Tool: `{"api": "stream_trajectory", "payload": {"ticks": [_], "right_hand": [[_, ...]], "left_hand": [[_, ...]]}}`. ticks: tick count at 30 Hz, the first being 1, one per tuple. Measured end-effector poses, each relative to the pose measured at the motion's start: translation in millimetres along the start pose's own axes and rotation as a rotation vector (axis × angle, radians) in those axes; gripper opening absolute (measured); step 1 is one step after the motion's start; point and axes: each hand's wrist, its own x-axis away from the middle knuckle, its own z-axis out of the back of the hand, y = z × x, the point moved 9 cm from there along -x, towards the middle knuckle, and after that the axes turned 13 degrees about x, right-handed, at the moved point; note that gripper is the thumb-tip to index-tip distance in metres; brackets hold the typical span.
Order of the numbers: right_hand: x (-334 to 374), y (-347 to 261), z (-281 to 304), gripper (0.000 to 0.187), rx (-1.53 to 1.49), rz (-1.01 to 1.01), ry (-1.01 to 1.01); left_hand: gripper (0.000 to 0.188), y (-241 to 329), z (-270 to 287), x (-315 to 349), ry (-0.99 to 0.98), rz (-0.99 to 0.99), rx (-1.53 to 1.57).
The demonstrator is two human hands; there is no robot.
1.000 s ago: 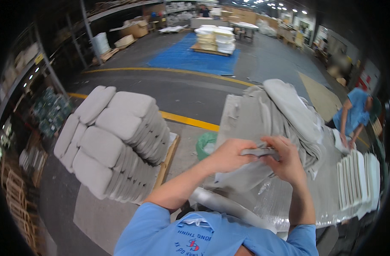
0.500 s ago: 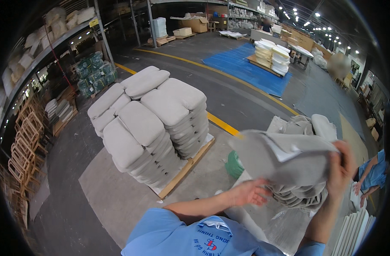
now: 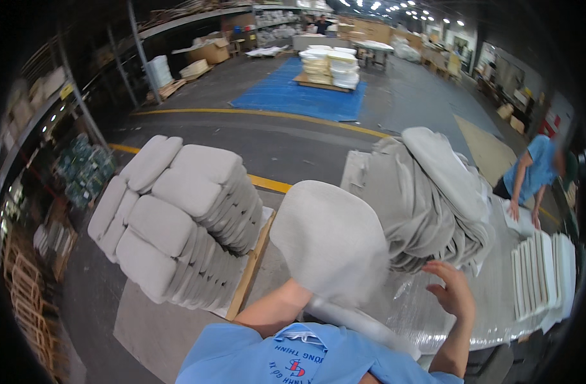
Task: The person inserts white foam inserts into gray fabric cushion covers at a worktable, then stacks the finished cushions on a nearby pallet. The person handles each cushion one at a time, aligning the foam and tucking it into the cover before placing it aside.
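Observation:
A grey padded seat cushion (image 3: 331,243) is lifted up in front of me, left of a leaning pile of similar grey cushions (image 3: 427,198). My left forearm runs up under the cushion. My left hand (image 3: 294,296) is mostly hidden behind it and appears to hold it from below. My right hand (image 3: 450,291) is off the cushion, fingers apart, near the foot of the pile. The pile rests on a table wrapped in clear plastic film (image 3: 479,313).
Stacked grey cushions (image 3: 178,217) fill a wooden pallet (image 3: 251,269) at my left. White panels (image 3: 536,275) stand on edge at the table's right end. A person in a blue shirt (image 3: 533,173) leans on the table. A blue floor mat (image 3: 293,96) lies beyond a yellow line.
The cushion came off the pile and swung left, in front of me. My right hand has let go of it and dropped toward the pile's foot. My view turned back rightward.

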Motion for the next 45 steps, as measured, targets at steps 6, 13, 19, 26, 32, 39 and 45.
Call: {"api": "stream_trajectory", "payload": {"ticks": [6,13,19,26,32,39,45], "right_hand": [[-28.8,-130.8,-31.6,0.046,-0.208,0.343,0.324],[-54.1,-118.0,-57.1,0.019,-0.367,0.313,0.334],[-87.1,-78.4,-52.3,0.007,-0.827,0.113,0.343],[-108.3,-43.5,-57.5,0.004,-0.954,-0.048,0.363],[-112.4,-78.7,-96.4,0.005,-1.035,0.085,0.187],[-87.3,-66.5,-127.0,0.012,-1.102,-0.053,0.050],[-72.0,-76.7,-89.0,0.028,-0.821,0.025,0.326]], "left_hand": [[0.052,-35.2,-29.3,-14.1,0.032,-0.180,-0.567],[0.049,-19.6,-41.5,-24.7,0.027,-0.378,-1.062],[0.039,19.5,5.4,-29.9,0.102,-0.197,-1.077],[0.051,89.9,-46.2,57.9,0.166,-0.477,-0.984],[0.079,63.5,-62.1,44.5,0.138,-0.129,-0.316],[0.083,52.1,-73.0,27.0,0.020,-0.259,-0.579],[0.092,38.1,-113.9,27.6,-0.091,-0.318,-0.784]]}}
